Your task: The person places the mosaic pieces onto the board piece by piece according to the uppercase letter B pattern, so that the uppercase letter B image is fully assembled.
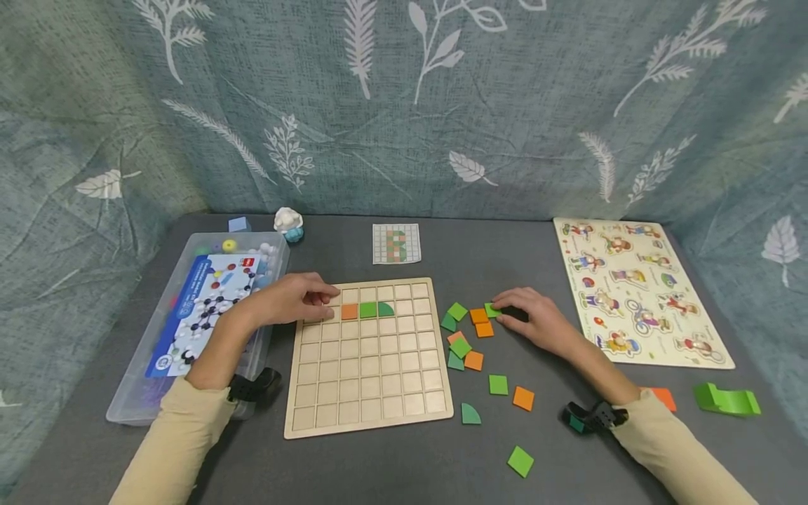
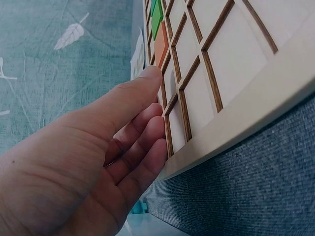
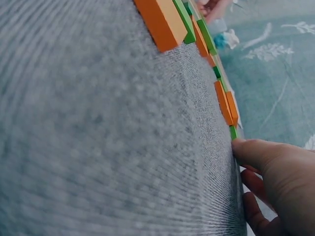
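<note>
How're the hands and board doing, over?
Left hand empty, hiding one corner of board. Right hand touching green tile. Three pieces set in one row. Loose tiles alongside.

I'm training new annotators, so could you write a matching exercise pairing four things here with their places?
Things
1. Left hand
2. Right hand
3. Pattern card
4. Picture board

Places
A. Just beyond the grid board
B. Farther right than the right hand
C. Touching a green tile
D. At the grid board's far-left corner

Pairs: 1-D, 2-C, 3-A, 4-B
</note>
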Demonstrator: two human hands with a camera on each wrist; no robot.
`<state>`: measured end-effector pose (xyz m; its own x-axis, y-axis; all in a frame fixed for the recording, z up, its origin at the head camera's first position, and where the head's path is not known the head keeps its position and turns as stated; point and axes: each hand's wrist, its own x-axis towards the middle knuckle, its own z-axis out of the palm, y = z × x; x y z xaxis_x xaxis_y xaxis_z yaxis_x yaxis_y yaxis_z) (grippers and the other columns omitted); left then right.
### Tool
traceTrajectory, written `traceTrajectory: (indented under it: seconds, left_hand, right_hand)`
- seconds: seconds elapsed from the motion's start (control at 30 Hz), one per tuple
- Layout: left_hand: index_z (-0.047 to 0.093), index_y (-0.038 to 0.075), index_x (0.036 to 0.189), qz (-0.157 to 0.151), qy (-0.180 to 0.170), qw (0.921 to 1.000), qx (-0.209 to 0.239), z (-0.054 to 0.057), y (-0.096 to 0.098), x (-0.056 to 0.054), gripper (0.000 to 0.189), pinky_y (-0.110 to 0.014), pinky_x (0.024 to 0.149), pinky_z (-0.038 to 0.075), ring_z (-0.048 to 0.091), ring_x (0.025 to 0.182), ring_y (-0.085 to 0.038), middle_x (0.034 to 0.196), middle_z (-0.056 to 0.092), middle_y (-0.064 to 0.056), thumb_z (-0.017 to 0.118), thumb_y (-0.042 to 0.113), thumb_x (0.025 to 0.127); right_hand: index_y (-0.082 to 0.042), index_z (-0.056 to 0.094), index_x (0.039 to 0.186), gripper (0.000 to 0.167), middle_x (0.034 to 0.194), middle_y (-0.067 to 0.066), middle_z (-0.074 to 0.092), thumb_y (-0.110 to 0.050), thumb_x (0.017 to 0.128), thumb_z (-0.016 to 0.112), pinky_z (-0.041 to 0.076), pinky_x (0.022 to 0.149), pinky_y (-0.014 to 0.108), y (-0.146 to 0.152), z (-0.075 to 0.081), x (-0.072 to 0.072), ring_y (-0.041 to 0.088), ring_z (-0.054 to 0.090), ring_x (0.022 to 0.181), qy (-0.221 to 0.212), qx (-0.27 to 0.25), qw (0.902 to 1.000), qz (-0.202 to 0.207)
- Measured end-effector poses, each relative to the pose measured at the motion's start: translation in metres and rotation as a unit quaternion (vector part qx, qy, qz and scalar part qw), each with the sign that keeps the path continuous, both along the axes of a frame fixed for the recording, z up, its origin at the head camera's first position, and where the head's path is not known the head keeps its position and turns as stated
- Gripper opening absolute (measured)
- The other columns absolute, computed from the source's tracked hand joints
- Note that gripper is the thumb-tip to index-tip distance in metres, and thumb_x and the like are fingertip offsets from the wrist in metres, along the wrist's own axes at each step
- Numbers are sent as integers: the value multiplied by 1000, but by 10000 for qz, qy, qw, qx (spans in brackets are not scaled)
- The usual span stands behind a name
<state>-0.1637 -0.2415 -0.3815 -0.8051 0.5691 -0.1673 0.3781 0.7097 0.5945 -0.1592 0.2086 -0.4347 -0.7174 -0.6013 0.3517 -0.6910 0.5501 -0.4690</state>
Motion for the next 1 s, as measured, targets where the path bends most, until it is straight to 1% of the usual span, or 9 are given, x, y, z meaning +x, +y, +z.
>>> traceTrajectory:
  seconds: [0.1, 0.23, 0.4, 0.47, 0.57, 0.7, 0.8, 0.9, 1.0]
  left_hand:
    - [64, -5, 123, -41, 3, 10000, 51, 1, -2, 0, 40, -24, 72, 47, 55, 82, -10, 96, 64, -8, 68, 18, 91]
    - [65, -5, 122, -19, 27, 9999, 106, 3, -4, -1, 39, -23, 72, 48, 56, 82, -11, 96, 64, -8, 69, 15, 90]
    - [65, -3, 123, -39, 54, 9999, 113, 0, -3, -4, 38, -24, 72, 48, 55, 83, -11, 97, 64, -7, 68, 16, 90]
    - [65, -2, 123, -52, 26, 9999, 115, -2, -2, -4, 38, -24, 72, 48, 55, 83, -11, 97, 64, -7, 68, 16, 90]
    - [64, -2, 124, -9, -23, 9999, 101, -4, -2, -4, 38, -24, 72, 48, 55, 82, -12, 97, 63, -7, 68, 14, 90]
    - [64, -2, 125, -22, -19, 10000, 76, -5, -3, -3, 38, -24, 72, 48, 55, 83, -12, 97, 62, -7, 68, 13, 90]
    - [63, -2, 125, -40, -46, 10000, 40, -4, -3, -2, 39, -25, 73, 47, 55, 83, -12, 97, 62, -7, 68, 13, 90]
    - [63, -3, 126, -39, -99, 9999, 30, -4, -4, -1, 40, -25, 73, 48, 55, 84, -12, 98, 62, -7, 68, 12, 89]
    - [62, -4, 125, -54, -94, 9999, 60, -4, -4, 0, 40, -24, 73, 48, 56, 84, -13, 98, 62, -8, 68, 10, 89]
  right_hand:
    - [-8, 72, 104, 23, 111, 10, 69, -2, 82, 73, 48, 88, 46, -2, 0, -2, 27, 61, 105, 70, -14, 10000, 32]
    - [-8, 71, 104, 23, 109, 9, 70, -4, 82, 74, 49, 87, 44, -5, 1, -4, 26, 63, 103, 76, -49, 10000, -7]
    - [-9, 72, 103, 24, 105, 7, 70, -4, 80, 76, 50, 79, 32, -5, 7, -5, 20, 64, 93, -5, -259, 9993, -287]
    - [-9, 72, 103, 24, 105, 7, 70, -4, 79, 77, 50, 74, 28, -7, 10, -5, 18, 64, 89, 26, -340, 9989, -322]
    - [-9, 72, 104, 25, 105, 7, 69, -3, 80, 76, 49, 72, 26, -14, 15, -4, 16, 63, 86, 22, -423, 9990, -170]
    - [-9, 71, 105, 24, 106, 6, 69, -5, 82, 75, 51, 73, 27, -31, 19, -2, 15, 63, 86, -85, -497, 9986, 153]
    - [-8, 71, 105, 22, 106, 6, 69, -6, 83, 75, 52, 73, 29, -48, 20, 1, 14, 62, 86, -209, -543, 9975, 396]
    - [-8, 71, 105, 21, 106, 7, 68, -8, 84, 74, 51, 69, 27, -66, 20, 3, 12, 61, 81, -367, -527, 9959, 634]
    - [-7, 71, 104, 20, 105, 7, 68, -10, 85, 74, 52, 69, 27, -86, 23, 3, 14, 63, 82, -375, -401, 9942, 927]
